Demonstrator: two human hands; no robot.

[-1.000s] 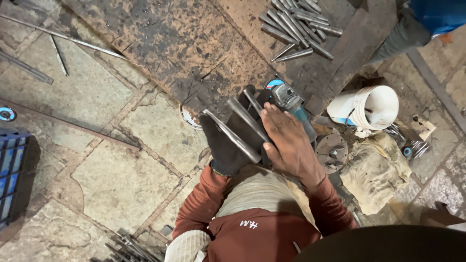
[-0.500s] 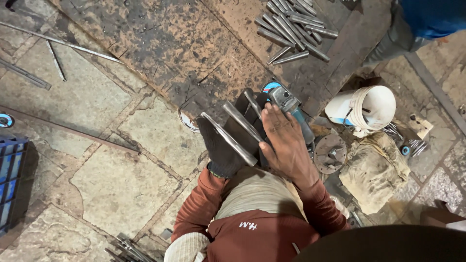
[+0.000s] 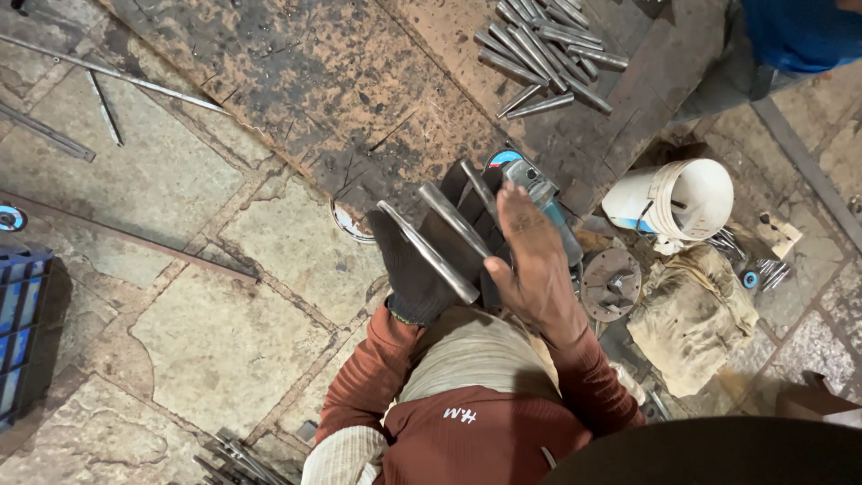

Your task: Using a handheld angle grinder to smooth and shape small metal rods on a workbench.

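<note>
Three short grey metal bars (image 3: 444, 235) lie side by side across the palm of the left hand (image 3: 422, 260), which wears a dark glove and is cupped beneath them; they slant from ten o'clock down to four o'clock, near the middle of the view. The bare right hand (image 3: 530, 265) rests its flat, spread fingers against the bars' lower ends, pressing rather than pinching. Both forearms are in rust-coloured sleeves (image 3: 377, 373).

Just past the fingertips, at one o'clock, an angle grinder (image 3: 539, 193) with a blue-grey body lies on the ground. Beneath everything is a floor of worn stone slabs (image 3: 206, 332), and at twelve o'clock a large rusty steel plate (image 3: 305, 81) lies flat on it. A heap of similar cut bars (image 3: 543, 45) sits on the plate at one o'clock. At three o'clock a white plastic bucket (image 3: 678, 199) lies on its side, with a dirty canvas bag (image 3: 691, 314) below it and a round metal disc (image 3: 611, 283) between bag and hand. Long thin rods (image 3: 108, 72) lie at ten o'clock, and a blue crate (image 3: 18, 332) stands at the left edge.
</note>
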